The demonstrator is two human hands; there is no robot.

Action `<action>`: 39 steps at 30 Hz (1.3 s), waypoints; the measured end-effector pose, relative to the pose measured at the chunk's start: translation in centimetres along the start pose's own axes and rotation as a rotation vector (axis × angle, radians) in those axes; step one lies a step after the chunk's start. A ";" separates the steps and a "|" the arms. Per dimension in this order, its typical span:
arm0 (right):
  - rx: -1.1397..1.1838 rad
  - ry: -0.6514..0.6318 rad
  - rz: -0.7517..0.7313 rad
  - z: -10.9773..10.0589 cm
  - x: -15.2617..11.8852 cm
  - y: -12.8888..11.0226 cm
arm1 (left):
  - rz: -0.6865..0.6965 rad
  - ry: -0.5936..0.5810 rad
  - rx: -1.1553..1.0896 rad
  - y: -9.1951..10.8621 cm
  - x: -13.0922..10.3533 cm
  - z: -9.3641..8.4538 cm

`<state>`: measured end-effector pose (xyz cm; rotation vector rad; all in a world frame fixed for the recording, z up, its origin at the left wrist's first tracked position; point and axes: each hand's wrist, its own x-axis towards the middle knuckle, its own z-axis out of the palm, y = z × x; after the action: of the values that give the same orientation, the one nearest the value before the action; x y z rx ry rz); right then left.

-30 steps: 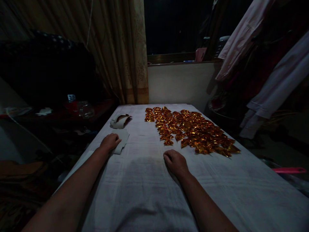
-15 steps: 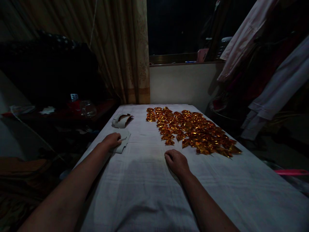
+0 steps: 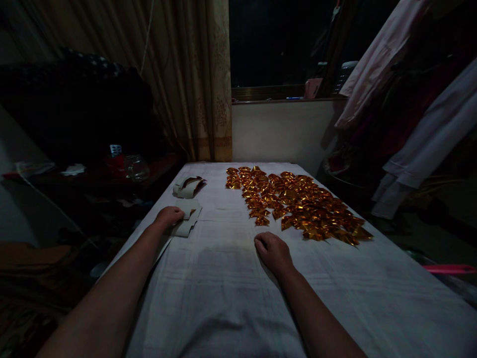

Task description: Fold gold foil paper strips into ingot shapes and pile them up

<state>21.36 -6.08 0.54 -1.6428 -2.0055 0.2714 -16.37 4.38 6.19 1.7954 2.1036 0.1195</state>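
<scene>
At the left edge of the table, my left hand (image 3: 169,216) has its fingers closed on a sheet of paper (image 3: 186,227) from a small greyish-white pile. A spot of gold shows on that pile beside the fingertips. My right hand (image 3: 274,251) rests in a loose fist on the white cloth, with nothing visible in it. Just beyond and to the right of it spreads a large group of shiny folded gold foil pieces (image 3: 298,204). Curled grey-white paper pieces (image 3: 189,187) lie behind the left pile.
A white cloth (image 3: 219,293) covers the table. To the left, a dark side table holds a glass jar (image 3: 136,168). Curtains (image 3: 203,79) hang behind, clothes (image 3: 428,144) hang on the right, and a pink handle (image 3: 450,269) juts in near the right edge.
My left hand has drawn back slightly to the left, and a gold spot now shows on the paper pile. My right hand has stayed in place.
</scene>
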 end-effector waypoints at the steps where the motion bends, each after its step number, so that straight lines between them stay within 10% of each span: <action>1: -0.001 0.001 0.001 0.0 0.0 0.0 | -0.013 -0.003 -0.015 -0.1 0.1 0.1; 14: -0.006 0.011 0.004 0.1 0.1 0.1 | 0.207 -0.035 -0.072 -1.4 -0.1 0.1; 25: -0.017 0.004 0.012 0.2 0.0 -0.1 | 0.408 -0.014 0.295 0.7 -0.5 -0.3; 39: -0.015 0.002 0.016 0.0 0.1 -0.1 | 0.396 0.015 0.484 1.2 -1.0 0.1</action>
<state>21.25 -6.04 0.63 -1.6685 -1.9988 0.2606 -15.09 3.63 6.70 2.4827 1.8649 -0.3006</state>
